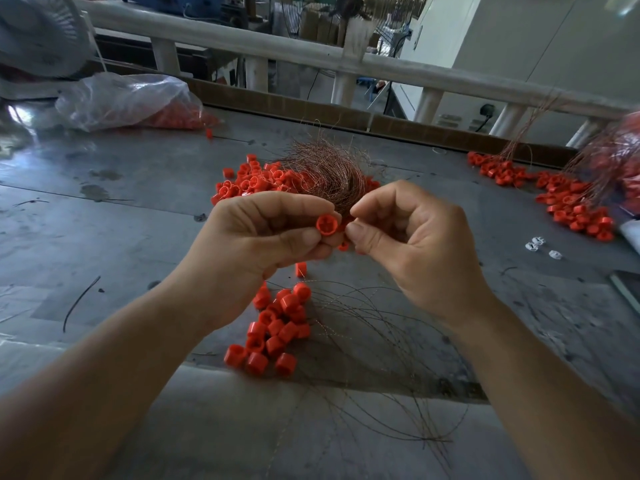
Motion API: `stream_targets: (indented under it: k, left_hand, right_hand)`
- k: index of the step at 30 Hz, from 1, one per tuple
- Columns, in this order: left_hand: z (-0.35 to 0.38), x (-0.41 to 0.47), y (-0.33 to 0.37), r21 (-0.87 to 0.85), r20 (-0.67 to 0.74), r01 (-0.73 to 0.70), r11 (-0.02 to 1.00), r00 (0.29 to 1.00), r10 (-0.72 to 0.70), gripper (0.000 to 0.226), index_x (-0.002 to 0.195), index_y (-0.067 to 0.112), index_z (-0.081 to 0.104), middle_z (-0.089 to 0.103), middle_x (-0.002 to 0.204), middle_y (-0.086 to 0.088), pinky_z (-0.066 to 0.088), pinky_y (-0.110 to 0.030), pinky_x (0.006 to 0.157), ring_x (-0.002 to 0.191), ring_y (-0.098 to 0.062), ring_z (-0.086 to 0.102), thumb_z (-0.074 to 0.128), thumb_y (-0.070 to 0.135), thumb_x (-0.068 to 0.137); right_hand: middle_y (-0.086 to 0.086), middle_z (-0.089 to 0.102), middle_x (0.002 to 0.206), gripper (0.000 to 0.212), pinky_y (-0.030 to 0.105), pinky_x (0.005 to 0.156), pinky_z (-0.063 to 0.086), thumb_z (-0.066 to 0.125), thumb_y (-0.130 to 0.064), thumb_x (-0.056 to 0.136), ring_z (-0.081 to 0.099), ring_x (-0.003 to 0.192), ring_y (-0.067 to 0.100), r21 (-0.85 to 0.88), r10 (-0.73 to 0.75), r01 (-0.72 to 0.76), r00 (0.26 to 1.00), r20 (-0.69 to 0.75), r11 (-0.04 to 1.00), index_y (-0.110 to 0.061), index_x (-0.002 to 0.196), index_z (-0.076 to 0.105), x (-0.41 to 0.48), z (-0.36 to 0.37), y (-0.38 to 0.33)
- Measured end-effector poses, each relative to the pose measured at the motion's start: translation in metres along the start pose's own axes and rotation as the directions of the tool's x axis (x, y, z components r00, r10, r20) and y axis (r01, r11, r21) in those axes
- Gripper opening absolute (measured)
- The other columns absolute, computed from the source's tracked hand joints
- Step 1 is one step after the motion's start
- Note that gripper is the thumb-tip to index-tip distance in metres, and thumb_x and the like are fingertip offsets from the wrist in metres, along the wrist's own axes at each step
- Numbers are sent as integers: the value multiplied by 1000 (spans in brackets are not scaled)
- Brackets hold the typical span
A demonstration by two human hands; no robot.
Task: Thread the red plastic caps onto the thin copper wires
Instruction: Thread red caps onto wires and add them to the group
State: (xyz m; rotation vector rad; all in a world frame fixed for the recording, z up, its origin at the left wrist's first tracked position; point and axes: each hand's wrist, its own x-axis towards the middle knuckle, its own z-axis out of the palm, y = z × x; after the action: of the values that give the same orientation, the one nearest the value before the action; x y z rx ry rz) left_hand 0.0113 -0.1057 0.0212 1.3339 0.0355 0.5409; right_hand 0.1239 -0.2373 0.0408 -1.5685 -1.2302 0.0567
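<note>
Left hand (266, 237) is pinching one red cap (327, 226) between thumb and forefinger, with the other fingers curling underneath. The cap's open mouth is facing up toward the camera, and a cross-shaped web is showing inside.

Right hand (419, 247) is pressing thumb tip to forefinger tip just right of the held cap, almost touching its rim. I'm reading that as a pinch on a wire end, but the strand is too thin to resolve.

Key relation: the cap's bore is pointing roughly at the camera while the right pinch is sitting off its right side. So the feed is coming in side-on. I can't tell where the entry hole is. My guess is the next move is needing a small re-aim by either hand, and the right hand is the nearer one.

Around the held cap:
- A second cap (343, 245) is peeking out just below it, and another cap (301, 268) is hanging under the left hand.
- Directly behind it, a copper wire tangle (325, 168) is lying on a loose cap pile (249, 181).
- Nearer the camera, a cap cluster (277, 330) is sitting with trailing wires (374, 341) fanning right. Those caps look threaded.
- Far right there's another batch (571, 206), and far left behind there's a plastic bag (128, 98) of caps.

Nothing is blocking the gap between the pinch and the held cap. The tangle behind it is hiding the strand visually, and it's a likely snag risk.
</note>
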Motion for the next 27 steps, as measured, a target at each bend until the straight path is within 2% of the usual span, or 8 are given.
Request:
stream_targets:
  k: [4,10,14,16,19,23,27]
  left_hand:
    - [-1,1,0,-42,12,20,999,1000,-20,26,82,14,75,73,82,-7,54,-20,67,78,-18,71,65,2,62]
    - [-1,-1,4,-104,51,33,994,998,-28,25,80,13,75,73,82,-6,55,-20,66,77,-16,70,67,10,56]
    - [1,-1,4,-121,74,35,992,997,-26,24,80,12,75,73,84,-7,55,-20,65,76,-16,70,66,9,58]
    - [2,-2,4,-123,94,43,991,995,-32,23,80,12,75,73,84,-7,55,-20,64,75,-15,71,66,9,58]
    - [3,-2,3,-118,123,66,991,991,-51,22,79,12,75,73,84,-8,55,-19,62,74,-15,70,66,10,59]
    - [3,-2,4,-143,111,77,987,992,-61,22,79,11,75,73,82,-9,55,-19,62,75,-16,70,66,9,59]
    - [1,-1,4,-154,86,97,983,993,-85,23,79,11,75,73,81,-9,55,-19,61,73,-15,71,66,9,58]
  right_hand:
    - [-8,62,71,16,25,64,54,61,-8,75,63,68,13,58,33,-34,999,23,998,-23,79,61,0,0,-1]
    - [-4,61,70,23,32,63,54,67,-3,77,61,65,18,81,103,-107,993,55,991,-24,78,59,2,-2,-2]
    - [-4,61,62,22,15,49,44,68,1,76,55,52,4,172,173,-188,980,97,967,-17,78,55,4,-3,-5]
    - [-6,60,57,24,13,46,42,68,3,74,53,49,0,203,209,-229,971,118,952,-16,77,53,4,-2,-5]
    - [-4,59,60,27,15,47,44,69,5,72,53,53,5,188,232,-257,962,146,948,-16,76,52,3,4,-3]
    - [-6,60,55,21,14,46,44,70,-2,72,53,50,3,176,240,-265,959,153,948,-15,77,53,4,1,-2]
    - [-3,63,54,13,11,41,38,66,-23,70,53,44,3,170,284,-295,955,87,940,-14,74,57,10,-15,1]
